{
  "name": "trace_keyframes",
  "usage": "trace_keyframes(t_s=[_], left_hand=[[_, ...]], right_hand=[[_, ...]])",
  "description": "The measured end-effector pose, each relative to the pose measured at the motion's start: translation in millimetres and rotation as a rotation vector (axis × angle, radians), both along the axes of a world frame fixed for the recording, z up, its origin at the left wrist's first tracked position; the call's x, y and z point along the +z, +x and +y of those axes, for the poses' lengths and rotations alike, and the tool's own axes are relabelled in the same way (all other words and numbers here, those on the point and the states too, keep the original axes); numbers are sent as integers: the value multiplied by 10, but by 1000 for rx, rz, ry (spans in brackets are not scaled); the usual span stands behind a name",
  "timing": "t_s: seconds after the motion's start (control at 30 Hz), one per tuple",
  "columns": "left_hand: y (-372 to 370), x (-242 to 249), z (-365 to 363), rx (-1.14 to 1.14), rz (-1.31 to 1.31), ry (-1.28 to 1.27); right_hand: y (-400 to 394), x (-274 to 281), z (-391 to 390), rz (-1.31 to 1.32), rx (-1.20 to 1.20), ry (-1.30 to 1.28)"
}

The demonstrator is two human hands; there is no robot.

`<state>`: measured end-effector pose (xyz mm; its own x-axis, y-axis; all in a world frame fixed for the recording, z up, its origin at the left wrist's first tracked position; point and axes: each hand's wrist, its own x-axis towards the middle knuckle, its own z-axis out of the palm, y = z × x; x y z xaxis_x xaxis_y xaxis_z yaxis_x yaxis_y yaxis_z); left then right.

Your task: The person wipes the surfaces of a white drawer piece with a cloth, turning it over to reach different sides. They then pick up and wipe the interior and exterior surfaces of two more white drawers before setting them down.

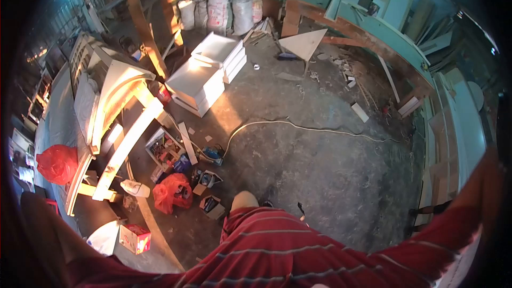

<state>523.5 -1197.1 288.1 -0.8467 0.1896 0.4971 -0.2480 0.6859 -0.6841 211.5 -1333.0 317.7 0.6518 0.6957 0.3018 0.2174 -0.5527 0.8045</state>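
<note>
Neither of my hands shows; both arms run out to the dark edges of the head view. My left arm [50, 234] reaches up along the left side, near a red plastic bag [57, 164] on the wooden structure. On the right, my right arm [477, 184] extends beside a long pale bench-like structure [442, 128]. On the floor before me lie another red plastic bag [172, 193], a tray of tools and small parts [164, 149], a blue power tool [213, 154] and open small boxes [212, 207]. A white jug [135, 188] lies near the curved wooden frame [114, 106].
White drawer-like boxes [197, 82] are stacked ahead. Full sacks [217, 12] stand at the back. A pale cord [298, 126] crosses the concrete floor [314, 170]. Wood scraps [352, 81] lie at right, and a red carton [135, 238] at lower left.
</note>
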Motion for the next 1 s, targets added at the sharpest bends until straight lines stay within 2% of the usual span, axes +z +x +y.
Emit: trace_keyframes(t_s=[0.2,0.3,0.33,0.4,0.43,0.5,0.53,0.57,0.6,0.63,0.67,0.73,0.8,0.83,0.87,1.0], left_hand=[[226,-31,-746,-8,202,-107],[760,-416,-1356,-128,483,-150],[980,-635,-1630,-104,593,-234],[1569,-1602,-2545,37,977,-164],[1820,-2125,-3030,175,1179,1],[2225,-3208,-4052,440,1505,605],[2337,-3761,-4483,544,1565,955],[2469,-4424,-4827,522,1661,1244],[2495,-4873,-5036,799,1707,1522],[2596,-5571,-5261,767,1633,1499],[2516,-5655,-5380,815,1516,1520],[2520,-6184,-5684,845,1593,1755],[2621,-6528,-6061,888,1548,1756],[2659,-6626,-6231,921,1494,1770],[2710,-6607,-6428,921,1585,1822],[3088,-6514,-7273,1078,1671,1788]], right_hand=[[219,-67,-1554,-191,251,4],[506,-613,-2787,-378,245,209],[613,-1035,-3348,-411,142,408],[955,-2136,-4307,-338,-229,857],[1133,-2549,-4498,-71,-615,1369],[847,-4497,-5424,17,-962,1391],[502,-5652,-5664,26,-1019,1824],[208,-6188,-5654,276,-1224,1737],[-170,-6864,-5385,250,-1389,1793],[-889,-7994,-5172,458,-1488,1501],[-1117,-8286,-4746,300,-1705,2201],[-1339,-8302,-4388,391,-1831,2492],[-1345,-8272,-4507,499,-1833,2584],[-1351,-8276,-4690,546,-1820,2607],[-1367,-8321,-4938,574,-1802,2621],[-1393,-8636,-6367,562,-1751,2670]])
